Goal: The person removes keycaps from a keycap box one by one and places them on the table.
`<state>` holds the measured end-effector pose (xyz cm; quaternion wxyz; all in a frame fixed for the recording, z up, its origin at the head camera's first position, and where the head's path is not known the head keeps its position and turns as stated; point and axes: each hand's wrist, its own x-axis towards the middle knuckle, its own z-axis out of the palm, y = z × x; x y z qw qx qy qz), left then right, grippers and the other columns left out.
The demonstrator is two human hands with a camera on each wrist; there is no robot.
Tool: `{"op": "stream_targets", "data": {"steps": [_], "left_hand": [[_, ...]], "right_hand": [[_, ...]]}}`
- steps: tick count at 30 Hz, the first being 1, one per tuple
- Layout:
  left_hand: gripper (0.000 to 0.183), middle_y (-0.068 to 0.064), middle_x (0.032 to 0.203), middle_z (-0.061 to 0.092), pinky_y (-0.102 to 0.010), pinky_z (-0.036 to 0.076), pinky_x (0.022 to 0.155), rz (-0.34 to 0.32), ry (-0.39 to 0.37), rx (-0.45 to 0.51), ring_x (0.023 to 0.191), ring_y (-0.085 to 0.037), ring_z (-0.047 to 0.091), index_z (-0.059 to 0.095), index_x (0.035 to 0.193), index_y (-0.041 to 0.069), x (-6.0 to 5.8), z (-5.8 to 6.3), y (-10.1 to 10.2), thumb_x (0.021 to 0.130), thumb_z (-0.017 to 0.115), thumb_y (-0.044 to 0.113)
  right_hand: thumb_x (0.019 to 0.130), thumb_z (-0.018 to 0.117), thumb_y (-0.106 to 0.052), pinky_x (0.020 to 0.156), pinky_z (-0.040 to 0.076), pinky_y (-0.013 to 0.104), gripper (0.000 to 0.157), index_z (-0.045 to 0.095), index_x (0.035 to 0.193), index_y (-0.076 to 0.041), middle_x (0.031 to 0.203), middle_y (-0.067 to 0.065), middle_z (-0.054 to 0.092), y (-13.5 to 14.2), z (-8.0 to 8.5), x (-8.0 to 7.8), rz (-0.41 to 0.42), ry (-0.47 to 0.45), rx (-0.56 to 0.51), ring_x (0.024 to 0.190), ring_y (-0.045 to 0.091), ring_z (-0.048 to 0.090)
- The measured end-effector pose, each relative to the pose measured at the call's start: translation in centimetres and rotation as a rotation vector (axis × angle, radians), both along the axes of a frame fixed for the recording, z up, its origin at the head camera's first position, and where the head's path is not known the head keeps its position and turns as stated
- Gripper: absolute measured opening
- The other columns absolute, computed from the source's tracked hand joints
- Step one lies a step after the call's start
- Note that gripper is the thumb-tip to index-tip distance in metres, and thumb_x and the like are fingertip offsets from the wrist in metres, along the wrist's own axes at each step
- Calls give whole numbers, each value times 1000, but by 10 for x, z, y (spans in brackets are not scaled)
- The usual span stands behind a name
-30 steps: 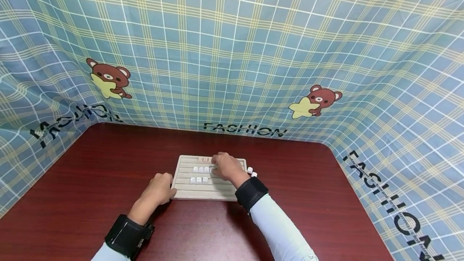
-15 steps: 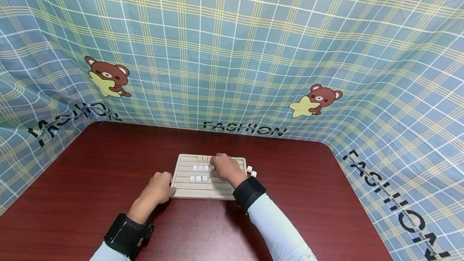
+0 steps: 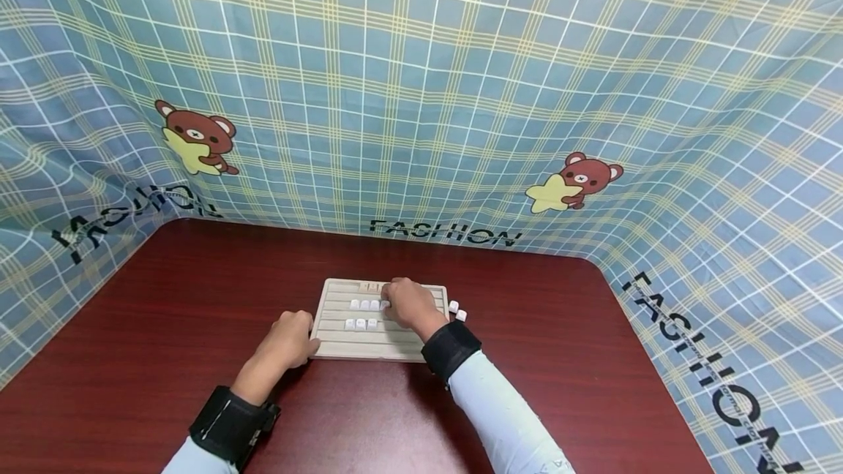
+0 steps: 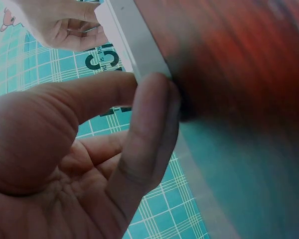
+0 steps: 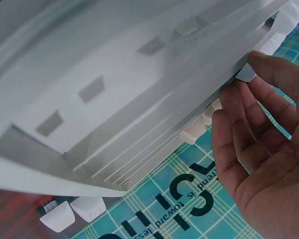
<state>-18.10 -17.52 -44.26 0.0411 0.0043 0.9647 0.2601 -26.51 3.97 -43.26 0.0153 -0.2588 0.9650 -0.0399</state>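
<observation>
A beige tray (image 3: 369, 350) with raised ridges lies on the table. White keycaps stand in two short rows on it, a far row (image 3: 365, 305) and a nearer row (image 3: 361, 324). My left hand (image 3: 285, 343) holds the tray's left edge; in the left wrist view its thumb and fingers pinch the pale rim (image 4: 134, 37). My right hand (image 3: 412, 306) is over the tray at the right end of the far row. In the right wrist view it pinches a white keycap (image 5: 246, 73) between thumb and fingers, against the tray. The right hand hides part of the tray.
Two loose white keycaps (image 3: 457, 311) lie just off the tray's right side. Some small pinkish pieces (image 3: 369, 287) sit along the tray's far edge. A plaid curtain (image 3: 421, 93) surrounds the dark red table (image 3: 560, 357) at the back and sides.
My right hand has shifted slightly left, and a keycap now shows at its fingertips at the end of the far row. My left hand keeps its hold on the tray.
</observation>
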Motion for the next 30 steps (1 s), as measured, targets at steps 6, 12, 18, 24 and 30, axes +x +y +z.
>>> {"op": "stream_targets", "data": {"steps": [6,12,18,24,30], "left_hand": [[7,-10,69,58,-28,44,52,4,-2,10,49,-13,60,61,79,0,0,2,0,81,66,4],[7,-10,69,58,-28,44,51,10,-4,16,49,-13,59,60,78,0,0,1,-1,81,66,4],[7,-10,69,59,-28,44,52,8,5,5,49,-13,59,60,77,1,0,1,0,80,66,5],[8,-8,66,58,-28,44,52,9,6,8,49,-13,59,60,75,2,1,0,0,80,66,4],[9,-8,64,58,-27,43,51,11,14,8,48,-13,59,59,74,3,1,-2,1,79,66,4]], "right_hand": [[88,72,-23,62,48,26,12,70,99,-18,98,0,67,-1,2,-1,-1,9,21,85,15,64],[88,73,-24,62,49,26,15,71,101,-18,99,-1,67,-2,2,0,-9,7,20,85,14,65],[88,73,-24,65,52,28,15,72,103,-19,101,-1,68,-2,2,0,-17,7,22,89,16,66],[88,72,-23,66,52,29,14,71,102,-19,101,-1,68,-1,1,1,-15,0,13,91,17,67],[88,73,-22,63,50,27,11,71,98,-19,99,-1,68,1,-1,1,-19,-3,3,87,15,65]]}}
